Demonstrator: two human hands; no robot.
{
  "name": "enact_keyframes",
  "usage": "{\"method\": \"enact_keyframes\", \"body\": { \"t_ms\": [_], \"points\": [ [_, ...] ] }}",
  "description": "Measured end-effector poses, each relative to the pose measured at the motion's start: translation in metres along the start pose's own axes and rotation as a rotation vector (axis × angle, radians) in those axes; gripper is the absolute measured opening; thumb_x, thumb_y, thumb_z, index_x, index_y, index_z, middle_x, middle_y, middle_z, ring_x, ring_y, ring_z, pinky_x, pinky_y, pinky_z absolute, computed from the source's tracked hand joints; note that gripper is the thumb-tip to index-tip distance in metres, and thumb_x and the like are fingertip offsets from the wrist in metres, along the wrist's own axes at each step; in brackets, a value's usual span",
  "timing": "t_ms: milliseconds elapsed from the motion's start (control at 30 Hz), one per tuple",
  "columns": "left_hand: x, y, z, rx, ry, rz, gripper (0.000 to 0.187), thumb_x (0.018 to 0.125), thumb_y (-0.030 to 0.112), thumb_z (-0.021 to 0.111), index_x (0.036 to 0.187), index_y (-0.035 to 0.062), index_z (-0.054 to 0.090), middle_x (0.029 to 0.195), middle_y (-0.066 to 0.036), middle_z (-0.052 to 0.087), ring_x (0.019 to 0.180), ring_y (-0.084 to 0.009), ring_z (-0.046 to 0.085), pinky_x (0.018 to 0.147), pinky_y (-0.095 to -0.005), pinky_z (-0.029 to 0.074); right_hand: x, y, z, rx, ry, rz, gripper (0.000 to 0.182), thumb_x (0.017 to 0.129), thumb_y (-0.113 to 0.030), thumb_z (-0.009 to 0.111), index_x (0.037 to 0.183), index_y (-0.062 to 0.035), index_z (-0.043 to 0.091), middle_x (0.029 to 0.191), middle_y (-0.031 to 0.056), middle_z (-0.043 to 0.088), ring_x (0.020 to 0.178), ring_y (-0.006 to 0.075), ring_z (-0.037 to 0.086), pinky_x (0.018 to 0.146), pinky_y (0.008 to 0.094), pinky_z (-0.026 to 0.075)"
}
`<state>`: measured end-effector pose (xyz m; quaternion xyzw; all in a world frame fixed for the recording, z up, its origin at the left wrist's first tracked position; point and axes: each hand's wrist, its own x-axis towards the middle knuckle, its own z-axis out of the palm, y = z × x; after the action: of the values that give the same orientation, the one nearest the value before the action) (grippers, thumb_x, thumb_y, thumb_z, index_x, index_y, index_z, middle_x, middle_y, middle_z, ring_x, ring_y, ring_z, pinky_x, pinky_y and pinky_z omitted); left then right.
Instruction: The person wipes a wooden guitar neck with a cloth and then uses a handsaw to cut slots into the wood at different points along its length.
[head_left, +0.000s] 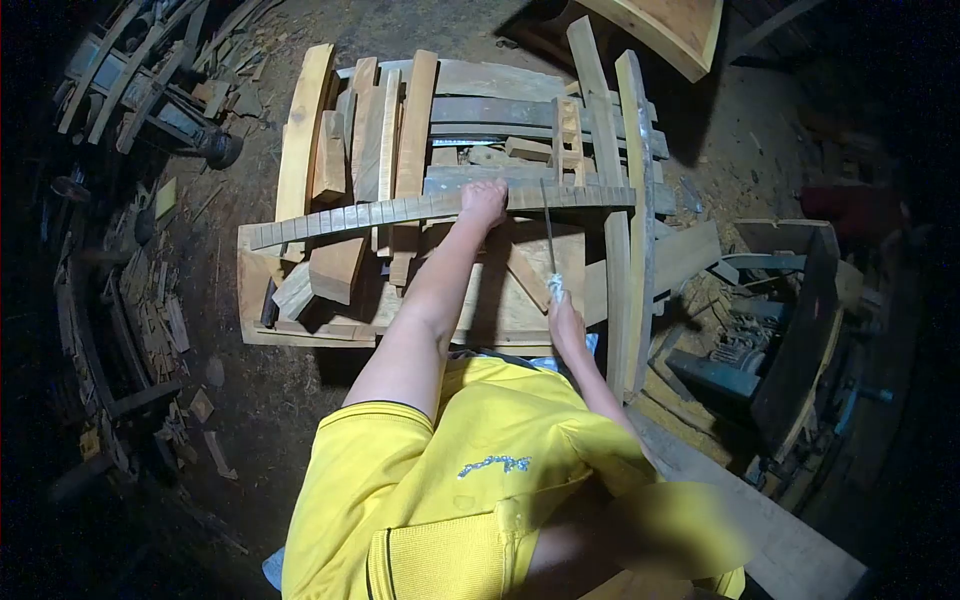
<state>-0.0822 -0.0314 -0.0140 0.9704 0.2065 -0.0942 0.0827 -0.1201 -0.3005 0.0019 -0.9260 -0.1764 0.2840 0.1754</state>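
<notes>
Head view: mid-frame, the left hand [485, 203] gripped the strip [400, 209], the right hand [566, 320] a tool [550, 243] probably best kept square.

No readable lettering; one script-like mark and a row of plain lines.
At six o'clock, the yellow shirt [400, 470] bears a glittery blue-and-silver squiggle [495, 466], shaped like handwriting but not legible as letters. The long wooden strip [390, 211], running from between nine and ten o'clock across to two o'clock, carries evenly repeated dark cross lines, with no figures that can be made out. At three o'clock, the tool's handle [556, 287] shows blue and white patches, too small to tell whether they are print.
</notes>
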Motion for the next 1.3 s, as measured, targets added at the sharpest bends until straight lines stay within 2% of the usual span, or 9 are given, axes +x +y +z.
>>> {"method": "enact_keyframes", "body": {
  "t_ms": [100, 300, 367, 567, 600, 867, 1067, 1133, 1300],
  "points": [
    [0.001, 0.0, -0.006, -0.025, -0.051, 0.033, 0.027, 0.076, 0.018, 0.051, 0.101, 0.0071, 0.05, 0.095, -0.013, 0.06, 0.092, -0.0269, 0.058, 0.076, -0.0394, 0.045, 0.028, -0.019, -0.011, 0.073, 0.062, -0.091, 0.034, 0.089, -0.028, 0.036, 0.11, -0.0025, 0.04, 0.083, 0.0314, 0.055, 0.083, 0.0476, 0.052, 0.071, 0.0536, 0.04],
    [0.004, -0.002, 0.003, -0.011, -0.06, -0.011, 0.035, 0.072, 0.02, 0.057, 0.104, 0.0078, 0.048, 0.101, -0.015, 0.057, 0.095, -0.0298, 0.057, 0.078, -0.0433, 0.045, 0.094, -0.063, -0.026, 0.047, 0.11, -0.065, 0.032, 0.089, -0.028, 0.035, 0.107, -0.0028, 0.041, 0.087, 0.0287, 0.056, 0.085, 0.0464, 0.052, 0.073, 0.0527, 0.04],
    [0.001, -0.001, 0.001, -0.032, -0.054, 0.01, 0.039, 0.071, 0.021, 0.059, 0.105, 0.0088, 0.047, 0.102, -0.015, 0.056, 0.096, -0.0312, 0.056, 0.079, -0.0451, 0.044, 0.086, -0.047, -0.015, 0.036, 0.133, -0.104, 0.03, 0.088, -0.028, 0.035, 0.106, -0.0034, 0.041, 0.086, 0.0286, 0.056, 0.083, 0.0464, 0.053, 0.072, 0.053, 0.041],
    [0.006, -0.003, 0.011, -0.031, -0.043, -0.008, 0.04, 0.071, 0.022, 0.06, 0.106, 0.0086, 0.047, 0.103, -0.014, 0.056, 0.096, -0.032, 0.056, 0.082, -0.0449, 0.043, 0.017, 0.004, 0.008, 0.105, 0.055, 0.009, 0.029, 0.088, -0.028, 0.037, 0.105, -0.0046, 0.042, 0.085, 0.0276, 0.056, 0.082, 0.0454, 0.053, 0.068, 0.0514, 0.04],
    [0.004, 0.0, 0.009, -0.038, -0.047, -0.006, 0.04, 0.071, 0.022, 0.06, 0.106, 0.0086, 0.047, 0.103, -0.014, 0.056, 0.096, -0.032, 0.056, 0.082, -0.0449, 0.043, 0.015, 0.006, 0.006, 0.168, 0.078, -0.046, 0.029, 0.088, -0.028, 0.037, 0.103, -0.0043, 0.043, 0.084, 0.0275, 0.056, 0.082, 0.0451, 0.053, 0.067, 0.0509, 0.04],
    [0.006, -0.003, -0.001, -0.063, -0.093, -0.009, 0.041, 0.068, 0.024, 0.062, 0.104, 0.0083, 0.05, 0.103, -0.014, 0.057, 0.096, -0.0281, 0.056, 0.081, -0.0401, 0.044, 0.004, -0.008, -0.011, 0.252, 0.142, -0.125, 0.028, 0.088, -0.028, 0.04, 0.1, -0.0034, 0.044, 0.083, 0.0267, 0.056, 0.079, 0.0439, 0.054, 0.066, 0.0481, 0.041],
    [0.001, 0.0, -0.014, -0.071, -0.094, -0.012, 0.033, 0.068, 0.021, 0.06, 0.098, 0.0075, 0.055, 0.1, -0.015, 0.06, 0.094, -0.0271, 0.058, 0.081, -0.0376, 0.045, -0.012, -0.015, -0.031, 0.218, 0.073, -0.131, 0.035, 0.089, -0.027, 0.039, 0.117, -0.0072, 0.036, 0.087, 0.0263, 0.057, 0.082, 0.0431, 0.055, 0.069, 0.0477, 0.042],
    [0.0, 0.001, -0.018, -0.067, -0.091, -0.009, 0.033, 0.068, 0.021, 0.06, 0.097, 0.0075, 0.055, 0.099, -0.015, 0.06, 0.094, -0.027, 0.058, 0.081, -0.0372, 0.045, -0.012, -0.013, -0.027, 0.127, 0.014, -0.009, 0.039, 0.089, -0.027, 0.037, 0.124, -0.0086, 0.031, 0.09, 0.0271, 0.056, 0.086, 0.0439, 0.054, 0.072, 0.0486, 0.041],
    [0.004, 0.0, -0.014, -0.064, -0.102, -0.001, 0.033, 0.067, 0.02, 0.061, 0.097, 0.0075, 0.056, 0.099, -0.014, 0.06, 0.094, -0.0274, 0.058, 0.08, -0.0368, 0.046, 0.005, -0.027, -0.025, 0.175, 0.044, -0.005, 0.035, 0.09, -0.028, 0.035, 0.116, -0.0054, 0.035, 0.091, 0.0296, 0.055, 0.088, 0.0461, 0.052, 0.073, 0.0511, 0.04]
  ]
}}
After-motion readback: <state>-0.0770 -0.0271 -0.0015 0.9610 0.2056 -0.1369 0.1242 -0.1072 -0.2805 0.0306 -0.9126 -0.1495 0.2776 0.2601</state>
